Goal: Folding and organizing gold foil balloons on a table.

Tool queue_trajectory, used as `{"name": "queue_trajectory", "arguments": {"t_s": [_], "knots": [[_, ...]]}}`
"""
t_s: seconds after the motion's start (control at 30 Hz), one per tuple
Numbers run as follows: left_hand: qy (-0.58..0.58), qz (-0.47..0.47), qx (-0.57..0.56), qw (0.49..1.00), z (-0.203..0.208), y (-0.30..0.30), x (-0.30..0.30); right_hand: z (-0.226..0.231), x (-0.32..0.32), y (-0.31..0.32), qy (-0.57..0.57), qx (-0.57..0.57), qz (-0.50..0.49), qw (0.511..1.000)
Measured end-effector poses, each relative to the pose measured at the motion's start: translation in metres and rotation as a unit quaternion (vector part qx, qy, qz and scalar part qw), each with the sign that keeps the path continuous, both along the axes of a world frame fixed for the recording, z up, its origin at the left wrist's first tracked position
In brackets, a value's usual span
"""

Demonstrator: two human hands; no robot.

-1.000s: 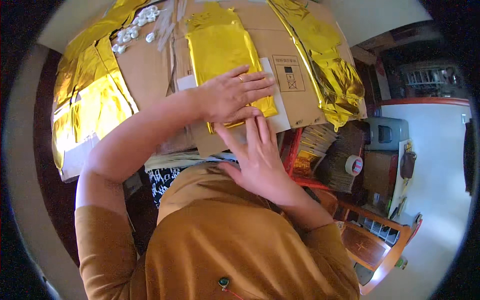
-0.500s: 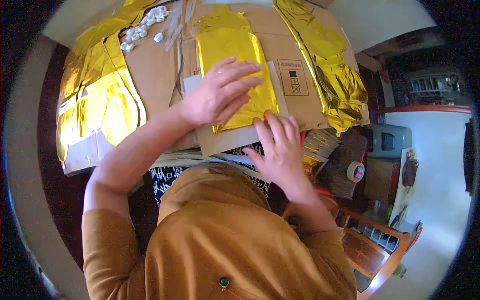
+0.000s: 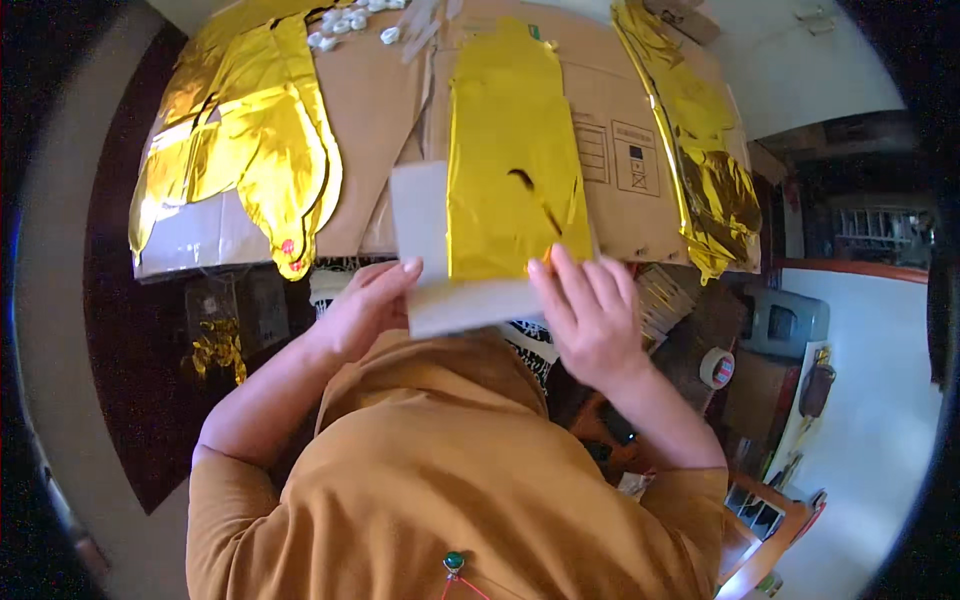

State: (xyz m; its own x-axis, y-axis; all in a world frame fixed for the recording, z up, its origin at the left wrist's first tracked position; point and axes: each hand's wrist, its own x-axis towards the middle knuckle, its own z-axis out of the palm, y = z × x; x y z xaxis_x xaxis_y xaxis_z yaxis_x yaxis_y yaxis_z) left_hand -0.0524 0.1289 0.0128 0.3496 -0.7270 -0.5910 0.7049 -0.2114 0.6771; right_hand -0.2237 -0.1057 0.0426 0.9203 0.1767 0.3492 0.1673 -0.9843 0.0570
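Observation:
A flat gold foil balloon (image 3: 510, 150) lies over a whitish sheet (image 3: 420, 215), whose left side and blurred lower strip show beyond the foil. My left hand (image 3: 368, 308) is at the sheet's lower left, its fingers closed on that edge. At the lower right corner of the foil, my right hand (image 3: 598, 325) pinches the sheet together with the foil's end. The underside of the sheet, and the fingertips beneath it, are hidden. A dark curved mark or reflection crosses the foil's lower half.
Brown cardboard (image 3: 375, 130) covers the table. More gold foil lies at left (image 3: 285, 150) and right (image 3: 705, 170). Small white coils (image 3: 345, 22) sit at the far edge. A tape roll (image 3: 716, 368) and a grey-blue plastic stool (image 3: 785, 318) are off to the right.
My left hand has come down off the foil to the sheet's left edge. My right hand stays at the lower right corner, its fingers now pinching. The view has shifted.

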Motion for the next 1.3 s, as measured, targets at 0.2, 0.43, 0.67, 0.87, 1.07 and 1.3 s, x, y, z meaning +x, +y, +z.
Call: {"name": "queue_trajectory", "arguments": {"t_s": [0.2, 0.43, 0.67, 0.87, 1.07, 1.3], "knots": [[0.081, 0.029, 0.003, 0.996, -0.004, -0.004, -0.003, -0.02, -0.037, 0.043, 0.006, 0.062, 0.02, 0.998], [0.015, 0.002, -0.019, 1.0, -0.024, 0.001, -0.013, -0.026, -0.054, 0.015, -0.071, 0.337, -0.136, 0.929], [-0.059, -0.079, -0.034, 0.995, -0.018, -0.001, -0.021, -0.039, -0.02, -0.007, 0.021, 0.815, -0.164, 0.555], [-0.03, 0.003, -0.086, 0.996, -0.005, 0.003, 0.005, -0.03, -0.017, 0.006, 0.032, 0.814, -0.1, 0.572], [-0.139, -0.028, -0.008, 0.99, 0.016, -0.013, 0.006, -0.016, -0.024, 0.015, 0.008, 0.788, -0.063, 0.612], [-0.205, 0.019, -0.09, 0.974, 0.02, -0.015, -0.008, -0.016, -0.033, 0.003, 0.044, 0.713, -0.025, 0.699]]}}
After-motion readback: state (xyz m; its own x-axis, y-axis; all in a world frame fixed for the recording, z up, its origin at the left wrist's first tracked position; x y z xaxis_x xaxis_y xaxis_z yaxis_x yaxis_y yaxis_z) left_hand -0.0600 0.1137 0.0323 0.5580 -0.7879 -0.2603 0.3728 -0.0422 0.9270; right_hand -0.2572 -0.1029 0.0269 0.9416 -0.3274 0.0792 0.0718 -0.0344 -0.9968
